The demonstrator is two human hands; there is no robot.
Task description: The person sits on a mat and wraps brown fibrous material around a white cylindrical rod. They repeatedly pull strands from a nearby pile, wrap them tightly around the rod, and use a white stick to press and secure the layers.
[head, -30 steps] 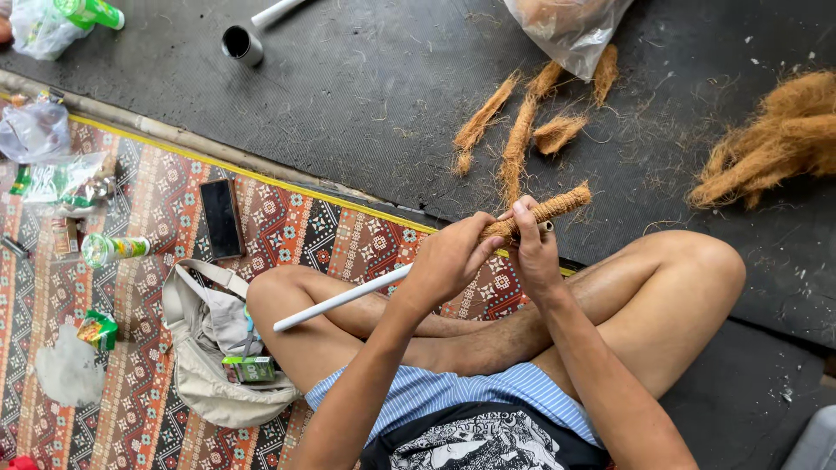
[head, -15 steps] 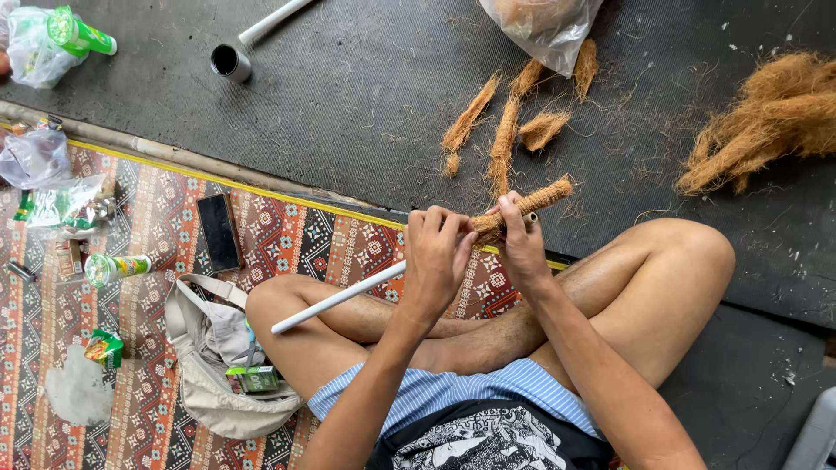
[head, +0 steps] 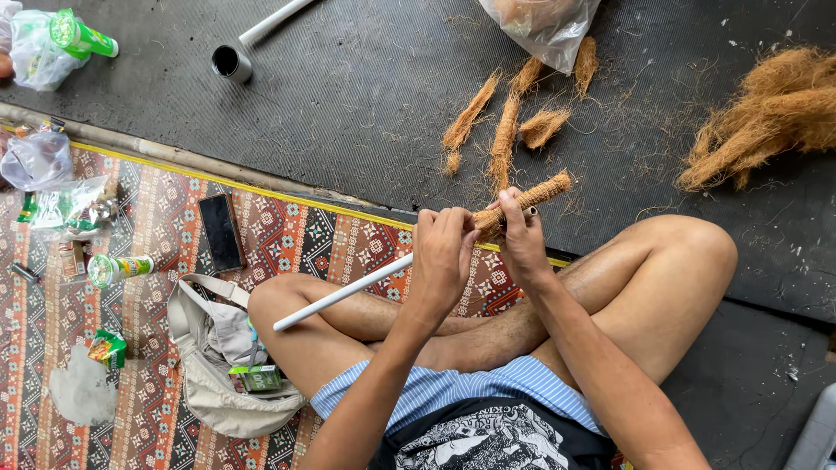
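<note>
Head view is showing a person sitting cross-legged, half on a patterned mat (head: 287, 235) and half on dark rubber flooring (head: 366, 113), with both hands raised in front of the knees. Compared with a second ago, the hands are sitting a little higher and further from the body, and the fibre-wrapped end of the white pipe (head: 344, 294) is now pointing more steeply up to the right, while the loose things on the floor are lying in the same arrangement. The left hand (head: 442, 261) is closing around the pipe just where the coir wrapping (head: 527, 198) begins, its fingers (head: 435, 228) curling together over the top of the fibre. The right hand (head: 522, 244) is gripping the same wrapped stretch from the other side, its fingers pressing onto the coir and the thumb lying along it, so both hands are clamping on the one piece and almost touching each other. The bare end of the pipe is slanting down to the left, across the person's left knee. Beyond the hands, several short coir bundles (head: 505, 130) are lying on the flooring, a larger heap of loose coir (head: 766, 113) is lying well apart at the right, and a clear plastic bag (head: 544, 22) is sitting at the top edge. On the mat, a black phone (head: 221, 232) is lying near a beige shoulder bag (head: 209, 365), with a small green bottle (head: 117, 268) just beside it.
</note>
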